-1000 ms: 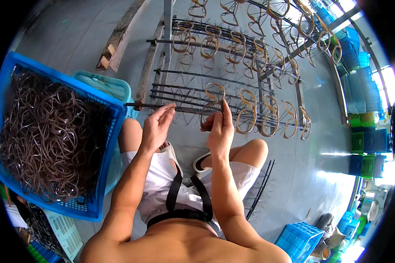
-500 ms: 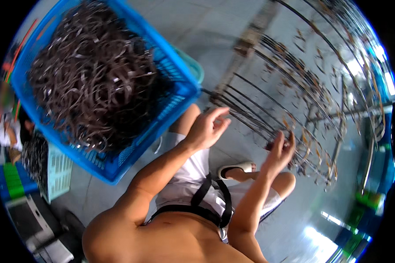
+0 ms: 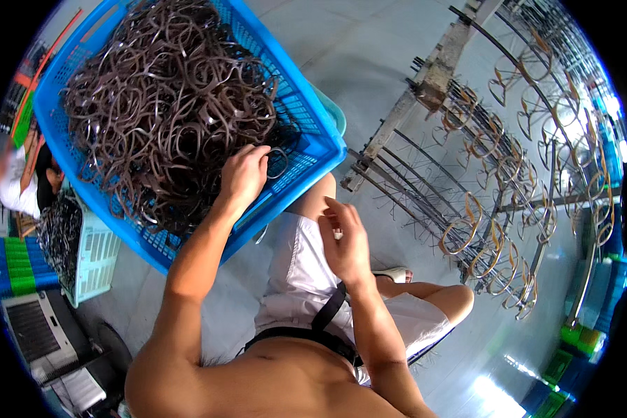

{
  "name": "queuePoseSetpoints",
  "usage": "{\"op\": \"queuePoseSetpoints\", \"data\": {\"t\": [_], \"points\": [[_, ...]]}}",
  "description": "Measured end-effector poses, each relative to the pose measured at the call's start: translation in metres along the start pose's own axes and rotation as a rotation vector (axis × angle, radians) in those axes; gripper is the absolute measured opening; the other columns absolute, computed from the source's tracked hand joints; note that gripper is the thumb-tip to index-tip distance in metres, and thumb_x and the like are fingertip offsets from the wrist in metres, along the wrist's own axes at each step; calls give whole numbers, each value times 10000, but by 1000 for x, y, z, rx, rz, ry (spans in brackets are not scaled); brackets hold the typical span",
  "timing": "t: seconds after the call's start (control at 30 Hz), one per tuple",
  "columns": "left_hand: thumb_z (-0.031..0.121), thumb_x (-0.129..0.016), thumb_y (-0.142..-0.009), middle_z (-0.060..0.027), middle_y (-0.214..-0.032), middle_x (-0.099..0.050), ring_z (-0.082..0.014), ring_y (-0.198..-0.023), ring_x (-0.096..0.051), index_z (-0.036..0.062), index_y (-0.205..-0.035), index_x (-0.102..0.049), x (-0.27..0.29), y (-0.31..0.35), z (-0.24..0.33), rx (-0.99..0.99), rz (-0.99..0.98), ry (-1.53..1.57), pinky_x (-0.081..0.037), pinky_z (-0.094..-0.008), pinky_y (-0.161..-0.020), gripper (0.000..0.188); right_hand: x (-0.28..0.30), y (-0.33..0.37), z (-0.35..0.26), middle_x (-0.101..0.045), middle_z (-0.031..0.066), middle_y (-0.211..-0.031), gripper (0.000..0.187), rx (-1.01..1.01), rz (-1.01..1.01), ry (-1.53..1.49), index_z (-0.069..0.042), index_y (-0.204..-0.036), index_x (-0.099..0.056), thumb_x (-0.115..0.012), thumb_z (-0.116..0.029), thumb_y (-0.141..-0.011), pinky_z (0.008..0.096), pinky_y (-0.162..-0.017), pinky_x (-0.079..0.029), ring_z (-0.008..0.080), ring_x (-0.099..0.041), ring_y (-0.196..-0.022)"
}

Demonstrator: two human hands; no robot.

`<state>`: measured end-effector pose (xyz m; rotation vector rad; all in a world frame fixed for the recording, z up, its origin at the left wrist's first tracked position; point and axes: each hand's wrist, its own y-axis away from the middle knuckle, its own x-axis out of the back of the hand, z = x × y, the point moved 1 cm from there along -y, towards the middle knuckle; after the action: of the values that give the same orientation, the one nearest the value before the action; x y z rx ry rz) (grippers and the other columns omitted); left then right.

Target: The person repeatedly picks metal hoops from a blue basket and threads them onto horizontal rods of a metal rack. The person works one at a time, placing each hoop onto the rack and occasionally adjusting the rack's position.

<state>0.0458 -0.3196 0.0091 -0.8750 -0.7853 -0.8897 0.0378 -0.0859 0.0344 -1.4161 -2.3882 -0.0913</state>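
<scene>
One blue plastic basket (image 3: 312, 125) at ten o'clock holds countless brown curled strips (image 3: 164, 115); left hand (image 3: 245, 174) over them, I can't tell its grip; right hand (image 3: 345, 240) beside, fingers parted.

This looks like a workshop. A blue basket (image 3: 324, 143) full of curly dark strips (image 3: 167, 104) is under the left hand (image 3: 244, 175). Past the right hand (image 3: 346, 245), a rack (image 3: 435, 87) holds many bent loops (image 3: 478, 220). Well left of both hands, another person (image 3: 22, 196) is near a full green crate (image 3: 95, 259).
</scene>
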Motion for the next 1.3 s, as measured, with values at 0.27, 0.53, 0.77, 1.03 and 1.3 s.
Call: {"op": "queuePoseSetpoints", "data": {"t": [0.27,0.53,0.77,1.03,1.3], "points": [[-5,-679,-704,-116,-804,-603,-252,-701,-612,21,-872,-609,53,16,117,-450,-429,592,-491,-325,-610,184,30,-13,-23,-605,185,-954,584,149,-203,99,-37,-1285,-431,-652,-315,-822,414,-748,-471,363,-591,-813],[62,-590,-843,-102,-870,-587,-170,-731,-570,1,-957,-561,-39,-22,148,-71,-125,953,-471,-278,-678,132,100,36,3,-464,0,-606,300,-67,700,-425,-18,-1263,-455,-375,-114,-991,200,-417,-342,51,-391,-479],[110,-614,-881,-75,-870,-684,-91,-744,-619,-6,-1098,-624,-89,-2,199,-18,-531,939,-492,-215,-644,246,86,2,50,-517,31,-658,368,-222,956,-266,-61,-1345,-371,-389,-112,-982,229,-457,-426,79,-488,-510],[103,-615,-866,-141,-843,-685,-170,-730,-666,-20,-993,-658,-91,1,202,-69,-382,966,-507,-265,-637,182,75,-7,58,-492,16,-664,330,-155,970,-471,-7,-1298,-389,-361,-148,-1001,217,-446,-415,68,-453,-510],[110,-615,-866,-137,-816,-690,-159,-714,-670,-21,-989,-660,-92,1,204,-35,-383,935,-511,-262,-621,185,66,-12,64,-495,18,-687,319,-92,1068,-539,-20,-1286,-394,-355,-169,-1006,226,-450,-422,76,-446,-515]]}}
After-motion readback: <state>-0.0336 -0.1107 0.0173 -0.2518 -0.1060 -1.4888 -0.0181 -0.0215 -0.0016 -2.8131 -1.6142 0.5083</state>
